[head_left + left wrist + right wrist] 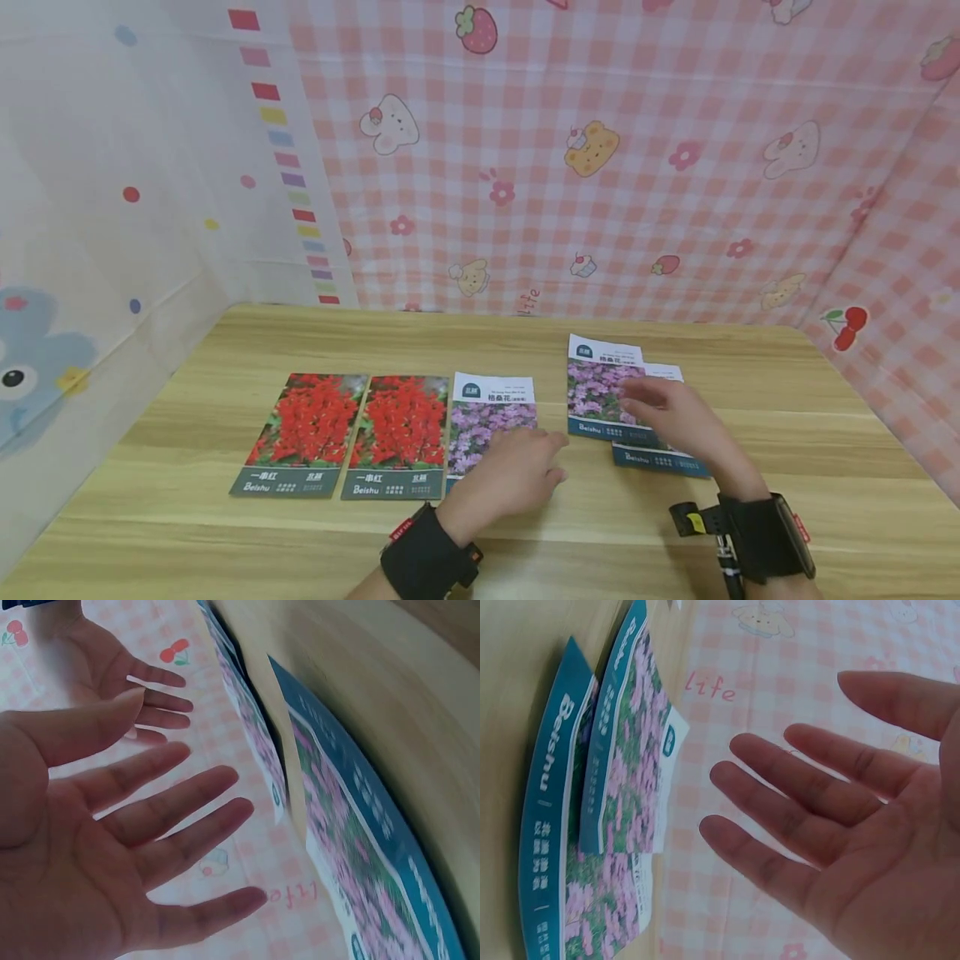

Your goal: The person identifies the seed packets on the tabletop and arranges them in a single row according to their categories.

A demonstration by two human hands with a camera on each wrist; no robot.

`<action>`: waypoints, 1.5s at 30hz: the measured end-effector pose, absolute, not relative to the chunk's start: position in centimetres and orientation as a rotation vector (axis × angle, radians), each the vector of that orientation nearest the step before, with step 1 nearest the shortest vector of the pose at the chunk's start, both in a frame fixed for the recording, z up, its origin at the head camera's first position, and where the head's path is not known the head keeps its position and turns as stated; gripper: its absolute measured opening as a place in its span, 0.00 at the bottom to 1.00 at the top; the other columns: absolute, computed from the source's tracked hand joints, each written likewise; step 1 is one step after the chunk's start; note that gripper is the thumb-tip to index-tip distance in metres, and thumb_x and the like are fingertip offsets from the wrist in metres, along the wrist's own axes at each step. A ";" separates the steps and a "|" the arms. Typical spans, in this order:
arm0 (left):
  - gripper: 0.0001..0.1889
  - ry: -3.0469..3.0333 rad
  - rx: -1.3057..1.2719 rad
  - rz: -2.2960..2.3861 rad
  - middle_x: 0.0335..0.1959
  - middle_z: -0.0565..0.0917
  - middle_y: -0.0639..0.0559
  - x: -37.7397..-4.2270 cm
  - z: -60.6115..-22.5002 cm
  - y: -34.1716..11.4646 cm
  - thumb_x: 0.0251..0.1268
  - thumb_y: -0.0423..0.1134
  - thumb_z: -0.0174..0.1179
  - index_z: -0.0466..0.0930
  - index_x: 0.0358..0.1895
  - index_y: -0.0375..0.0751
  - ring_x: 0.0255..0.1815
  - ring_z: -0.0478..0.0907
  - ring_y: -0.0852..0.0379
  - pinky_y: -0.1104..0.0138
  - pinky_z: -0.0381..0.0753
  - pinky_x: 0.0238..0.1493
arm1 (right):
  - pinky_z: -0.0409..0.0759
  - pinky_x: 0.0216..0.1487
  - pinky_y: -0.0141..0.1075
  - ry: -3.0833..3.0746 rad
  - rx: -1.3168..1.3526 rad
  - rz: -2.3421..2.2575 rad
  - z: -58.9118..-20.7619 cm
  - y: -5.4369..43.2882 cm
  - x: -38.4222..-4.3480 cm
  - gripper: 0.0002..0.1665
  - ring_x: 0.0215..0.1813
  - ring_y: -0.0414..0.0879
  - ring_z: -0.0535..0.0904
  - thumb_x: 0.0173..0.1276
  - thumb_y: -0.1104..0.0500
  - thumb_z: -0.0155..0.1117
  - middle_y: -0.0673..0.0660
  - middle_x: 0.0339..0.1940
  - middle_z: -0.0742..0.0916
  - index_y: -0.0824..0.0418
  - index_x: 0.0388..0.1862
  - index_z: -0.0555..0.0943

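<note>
My left hand (pixel 510 477) hovers over a seed packet with purple flowers (pixel 491 410), covering its lower right part in the head view. In the left wrist view the fingers (pixel 180 814) are spread and hold nothing. To the right, my right hand (pixel 686 421) is over two overlapping purple-flower seed packets; the upper packet (pixel 596 392) lies partly across the lower packet (pixel 663 458). Its fingers (pixel 795 799) are extended with nothing between them in the right wrist view.
Two seed packets with red flowers, a left one (pixel 303 425) and a right one (pixel 401 425), lie side by side left of the purple packet. Behind the wooden table (pixel 300 542) hangs a pink checked cloth (pixel 450 225); a white printed cloth (pixel 97 250) borders the left side.
</note>
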State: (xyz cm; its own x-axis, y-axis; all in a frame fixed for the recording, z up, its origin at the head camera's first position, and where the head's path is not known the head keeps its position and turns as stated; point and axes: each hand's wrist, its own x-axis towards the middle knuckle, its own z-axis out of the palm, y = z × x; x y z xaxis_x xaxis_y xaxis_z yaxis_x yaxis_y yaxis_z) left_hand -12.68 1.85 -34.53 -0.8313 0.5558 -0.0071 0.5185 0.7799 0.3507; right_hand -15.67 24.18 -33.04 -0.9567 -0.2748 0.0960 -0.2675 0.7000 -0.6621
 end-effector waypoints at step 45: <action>0.17 2.787 0.702 0.794 0.46 0.81 0.48 -13.1 -34.3 1.5 0.62 0.44 0.58 0.77 0.52 0.40 0.45 0.77 0.53 0.56 0.74 0.43 | 0.75 0.21 0.36 2.695 0.208 -0.858 -35.8 26.7 -18.3 0.14 0.20 0.45 0.72 0.58 0.58 0.64 0.56 0.17 0.76 0.67 0.25 0.72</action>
